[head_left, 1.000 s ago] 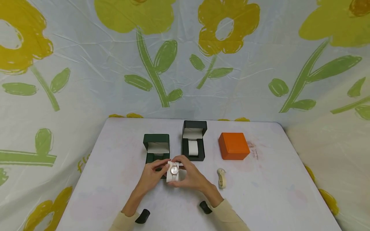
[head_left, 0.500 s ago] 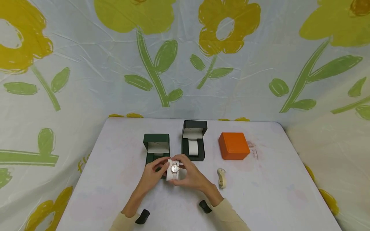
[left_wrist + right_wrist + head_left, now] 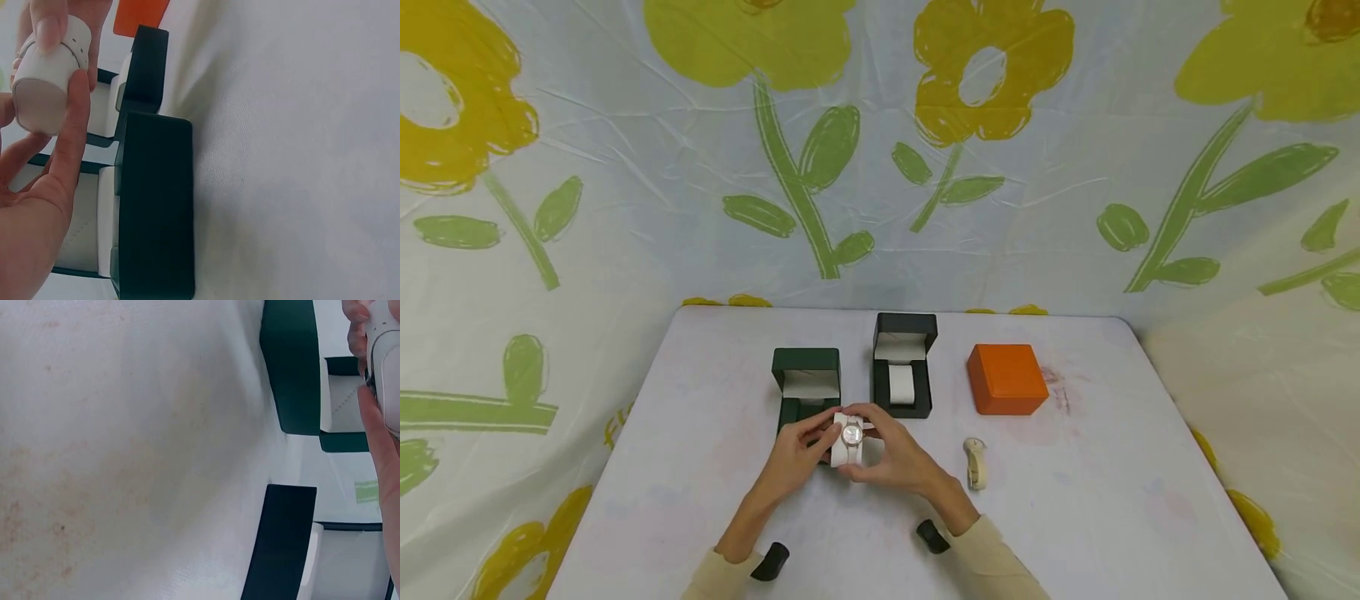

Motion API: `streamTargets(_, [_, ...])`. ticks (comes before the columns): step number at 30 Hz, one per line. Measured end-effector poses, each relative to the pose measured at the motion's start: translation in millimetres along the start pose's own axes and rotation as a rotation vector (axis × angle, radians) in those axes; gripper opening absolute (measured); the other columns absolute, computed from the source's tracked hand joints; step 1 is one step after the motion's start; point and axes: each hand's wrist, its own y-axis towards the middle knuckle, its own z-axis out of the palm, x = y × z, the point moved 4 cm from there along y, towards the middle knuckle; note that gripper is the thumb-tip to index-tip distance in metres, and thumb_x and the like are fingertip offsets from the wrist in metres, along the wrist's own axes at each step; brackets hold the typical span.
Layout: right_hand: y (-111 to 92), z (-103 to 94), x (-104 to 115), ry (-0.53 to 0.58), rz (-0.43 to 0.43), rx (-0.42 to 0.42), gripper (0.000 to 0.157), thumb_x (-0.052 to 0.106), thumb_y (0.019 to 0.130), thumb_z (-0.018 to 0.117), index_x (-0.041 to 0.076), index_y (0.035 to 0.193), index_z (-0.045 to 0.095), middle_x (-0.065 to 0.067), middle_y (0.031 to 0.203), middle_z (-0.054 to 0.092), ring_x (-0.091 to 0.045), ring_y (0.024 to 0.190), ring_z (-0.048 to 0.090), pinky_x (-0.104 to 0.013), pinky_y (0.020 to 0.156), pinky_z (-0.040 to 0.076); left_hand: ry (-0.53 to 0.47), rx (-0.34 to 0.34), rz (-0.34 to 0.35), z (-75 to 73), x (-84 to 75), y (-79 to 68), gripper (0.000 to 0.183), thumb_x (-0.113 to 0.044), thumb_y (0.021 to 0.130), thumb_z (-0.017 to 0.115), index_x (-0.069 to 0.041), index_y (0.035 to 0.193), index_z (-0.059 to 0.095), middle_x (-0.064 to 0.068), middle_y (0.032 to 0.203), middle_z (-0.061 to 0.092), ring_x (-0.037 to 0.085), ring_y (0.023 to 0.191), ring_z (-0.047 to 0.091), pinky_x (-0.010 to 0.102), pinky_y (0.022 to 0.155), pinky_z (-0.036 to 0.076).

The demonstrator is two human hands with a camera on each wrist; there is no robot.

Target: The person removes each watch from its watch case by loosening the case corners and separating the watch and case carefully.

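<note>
White cushion (image 3: pixel 840 456), a watch (image 3: pixel 852 435) wrapped round it, sits in both hands near the open green box (image 3: pixel 806 360). Left hand (image 3: pixel 795 457) pinches one side; right hand (image 3: pixel 897 454), fingers and thumb curled, grips it opposite, probably steadying the upturned dial.

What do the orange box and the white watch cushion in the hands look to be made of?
Orange box: probably leatherette over a stiff core, given its smooth, softly sheened faces and firm edges.
White watch cushion: perhaps faux leather, with a smooth, matte end face and rounded edge; plastic remains possible.
</note>
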Motion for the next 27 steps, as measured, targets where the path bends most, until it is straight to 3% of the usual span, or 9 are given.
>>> streamTargets(13, [-0.2,0.9,0.4,-0.065,0.009,-0.053,0.073,0.023,0.078,0.092,0.012,0.138,0.052,0.001,0.132,0.055,-0.015,0.121,0.057,-0.038,0.096,0.056,0.048,-0.058,0.030,-0.7,0.5,0.5,0.043,-0.024,0.101,0.069,0.001,0.135,0.064,0.009,0.110,0.071,0.016,0.095,0.070,0.025,0.069,0.059])
streamTargets(18, [0.1,1.0,1.0,-0.031,0.023,-0.024,0.073,0.019,0.079,0.091,0.011,0.140,0.052,0.000,0.135,0.055,-0.017,0.124,0.056,-0.037,0.099,0.055,0.033,-0.039,-0.002,-2.4,2.0,1.5,0.042,-0.025,0.102,0.068,-0.002,0.137,0.064,0.007,0.108,0.071,0.016,0.093,0.070,0.027,0.067,0.060])
streamTargets(27, [0.5,0.9,-1.8,0.001,0.019,0.010,0.075,0.017,0.081,0.089,0.014,0.144,0.049,0.000,0.141,0.053,-0.017,0.127,0.056,-0.039,0.100,0.054,0.013,-0.009,0.001,-3.5,3.6,2.2,0.044,-0.025,0.102,0.068,-0.003,0.139,0.063,0.009,0.107,0.069,0.017,0.093,0.070,0.029,0.067,0.060])
